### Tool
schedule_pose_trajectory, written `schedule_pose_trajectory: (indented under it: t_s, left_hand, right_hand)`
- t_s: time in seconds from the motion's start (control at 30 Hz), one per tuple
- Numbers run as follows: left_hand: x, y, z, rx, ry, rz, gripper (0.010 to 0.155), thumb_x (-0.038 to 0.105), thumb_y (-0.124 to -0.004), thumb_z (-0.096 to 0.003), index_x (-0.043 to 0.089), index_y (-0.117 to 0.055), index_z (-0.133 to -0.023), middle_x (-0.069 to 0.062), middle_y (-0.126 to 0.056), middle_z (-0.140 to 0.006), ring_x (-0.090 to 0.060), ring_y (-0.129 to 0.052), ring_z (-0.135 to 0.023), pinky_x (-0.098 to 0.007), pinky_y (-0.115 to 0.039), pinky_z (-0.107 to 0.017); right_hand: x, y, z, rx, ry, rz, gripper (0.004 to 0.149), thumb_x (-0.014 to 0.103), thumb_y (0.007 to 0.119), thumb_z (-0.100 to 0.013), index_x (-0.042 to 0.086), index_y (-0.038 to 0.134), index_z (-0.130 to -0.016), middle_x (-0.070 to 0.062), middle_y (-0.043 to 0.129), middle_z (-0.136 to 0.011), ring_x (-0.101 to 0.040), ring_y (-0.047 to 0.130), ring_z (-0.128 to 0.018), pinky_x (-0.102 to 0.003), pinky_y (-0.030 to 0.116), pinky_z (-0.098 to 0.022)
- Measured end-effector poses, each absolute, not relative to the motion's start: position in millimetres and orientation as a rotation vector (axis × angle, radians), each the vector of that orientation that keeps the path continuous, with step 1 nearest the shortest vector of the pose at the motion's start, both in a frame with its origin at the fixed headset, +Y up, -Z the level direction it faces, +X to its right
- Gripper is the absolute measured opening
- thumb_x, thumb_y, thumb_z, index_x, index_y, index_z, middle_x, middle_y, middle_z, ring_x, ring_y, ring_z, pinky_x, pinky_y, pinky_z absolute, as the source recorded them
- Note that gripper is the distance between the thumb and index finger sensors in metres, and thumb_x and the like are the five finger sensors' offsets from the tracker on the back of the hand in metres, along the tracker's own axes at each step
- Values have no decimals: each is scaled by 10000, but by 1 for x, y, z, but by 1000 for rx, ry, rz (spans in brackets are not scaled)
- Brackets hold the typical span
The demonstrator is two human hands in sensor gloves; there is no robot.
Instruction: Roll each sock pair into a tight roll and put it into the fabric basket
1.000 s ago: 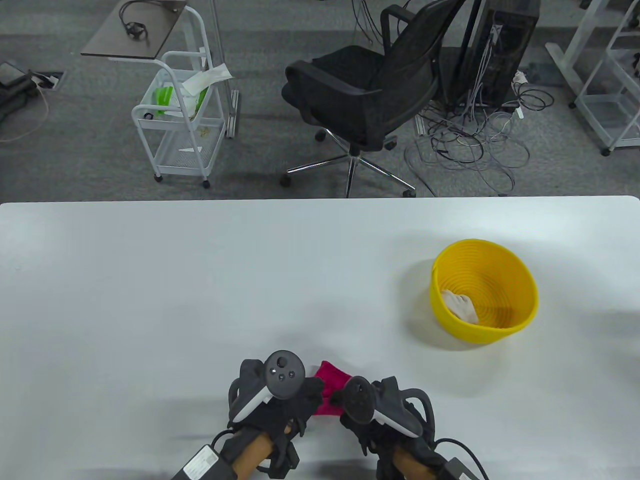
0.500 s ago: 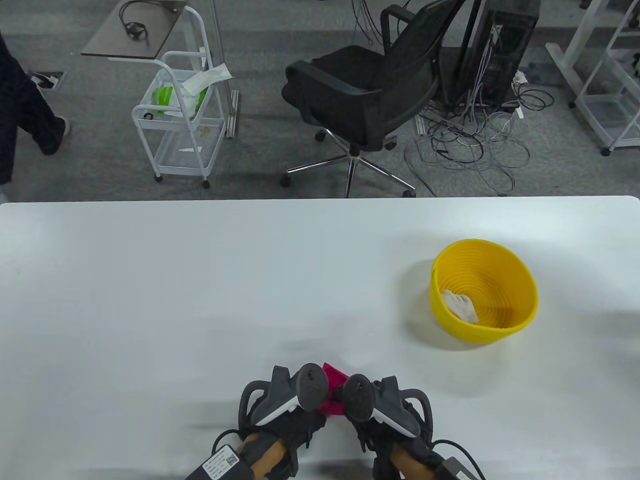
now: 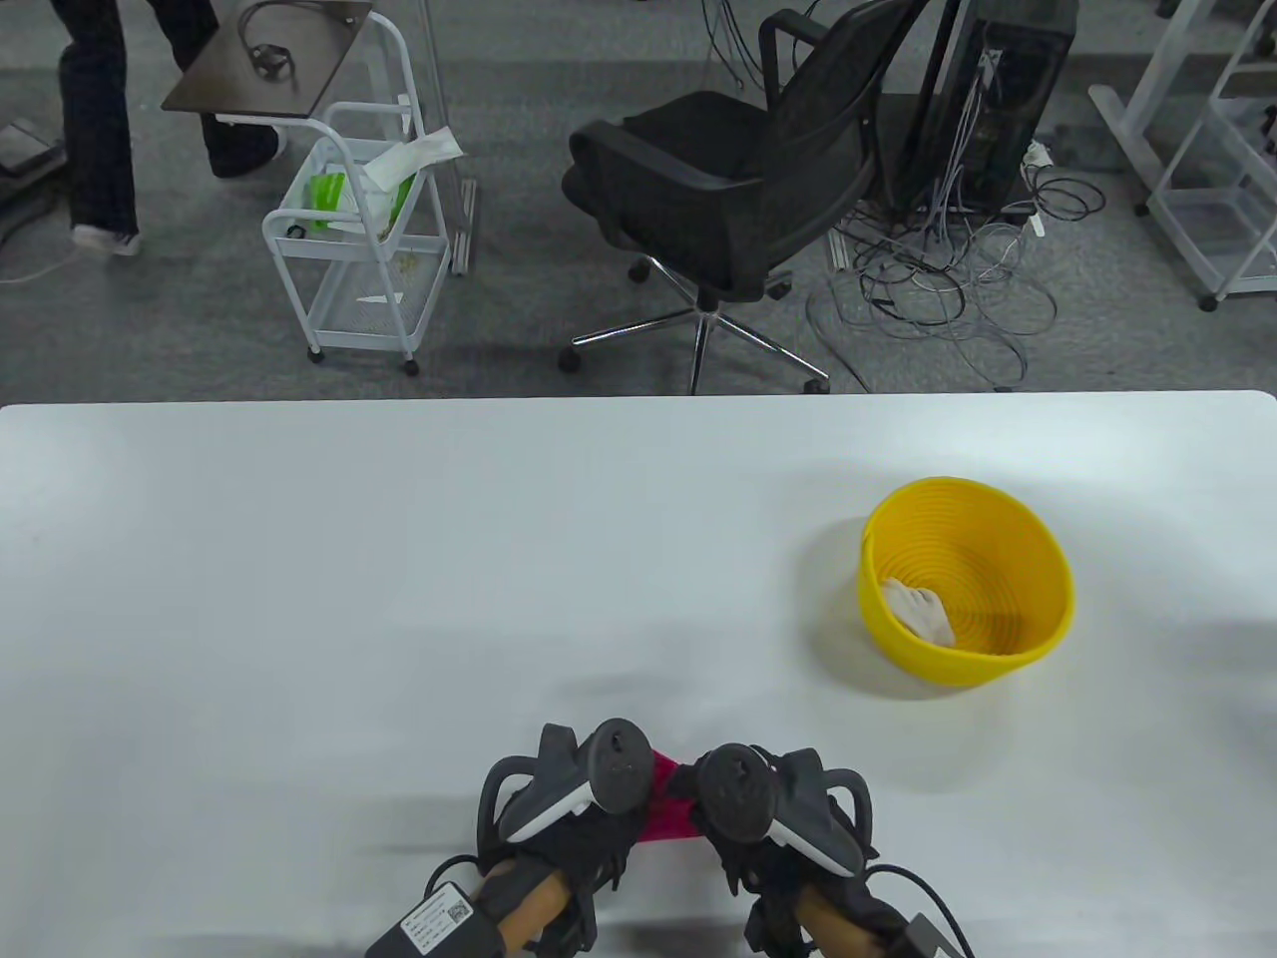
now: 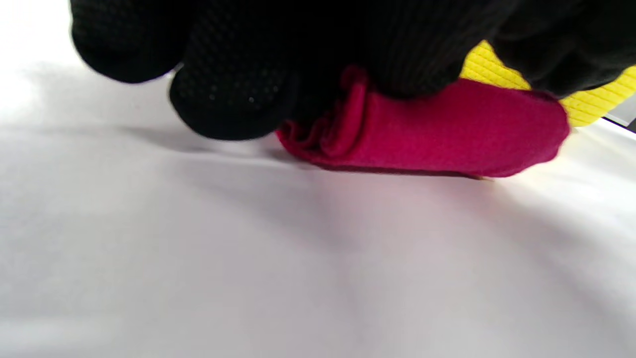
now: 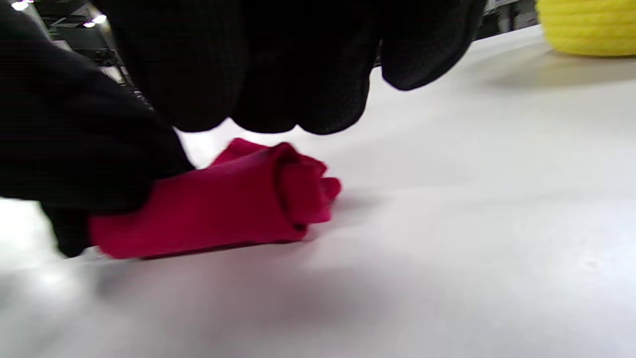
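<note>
A red sock roll (image 3: 666,810) lies on the white table (image 3: 399,559) near its front edge, mostly hidden between my two hands. My left hand (image 3: 599,828) curls over its left part, and the gloved fingers (image 4: 233,84) press on top of the red sock roll (image 4: 437,129). My right hand (image 3: 743,848) curls over the right end; its fingers (image 5: 298,74) hang just above the rolled end of the red sock roll (image 5: 223,204). The yellow basket (image 3: 1038,559) stands to the right, farther back, with a white sock roll (image 3: 920,611) inside.
The yellow basket (image 4: 591,102) shows behind the roll in the left wrist view, and at the top right as the yellow basket (image 5: 586,25) in the right wrist view. Beyond the table are an office chair (image 3: 738,170), a white cart (image 3: 359,230) and a walking person (image 3: 100,120).
The loose red flap beyond my hands has shrunk into the roll. My left hand turned inward and both hands closed together over it. A person walked in at the far left.
</note>
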State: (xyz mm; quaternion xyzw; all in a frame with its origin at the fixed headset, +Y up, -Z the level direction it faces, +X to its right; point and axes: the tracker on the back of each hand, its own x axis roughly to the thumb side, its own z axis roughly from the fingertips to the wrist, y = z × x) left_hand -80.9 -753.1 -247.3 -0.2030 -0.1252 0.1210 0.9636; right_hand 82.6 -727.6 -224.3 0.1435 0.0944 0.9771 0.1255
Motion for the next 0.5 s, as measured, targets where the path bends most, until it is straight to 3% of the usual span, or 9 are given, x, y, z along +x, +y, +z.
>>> schedule_pose_trajectory:
  t_s: [0.2,0.37,0.5]
  left_hand:
    - [-88,-760,-250,-413,-231,313,456,421,-751,-394,227,-901,-778,-69,-955,-649,-213,-1002,-429,-462,-798,-417]
    - [-91,-756,-250,-403,-217,340,476,443,-762,-386,236,-912,-788,-70,-969,-665,-234,-1017,-444,-468,-801,-420]
    - [-96,-742,-246,-269,-182,391,507,485,-775,-377,274,-911,-817,-60,-964,-746,-244,-1020,-490,-472,-797,-440]
  right_hand:
    - [74,-741,-222,463,440,2946,458,425,872,-383,401,815,-837,115,853,-930,-160,891,-854,-506,720,-654]
    - [74,-747,-223,426,454,2943,482,437,864,-386,409,779,-860,121,803,-964,-176,853,-884,-510,709,-656]
    - [74,-748,-224,387,422,2956,484,451,852,-389,412,770,-865,113,804,-967,-176,855,-882,-507,712,-653]
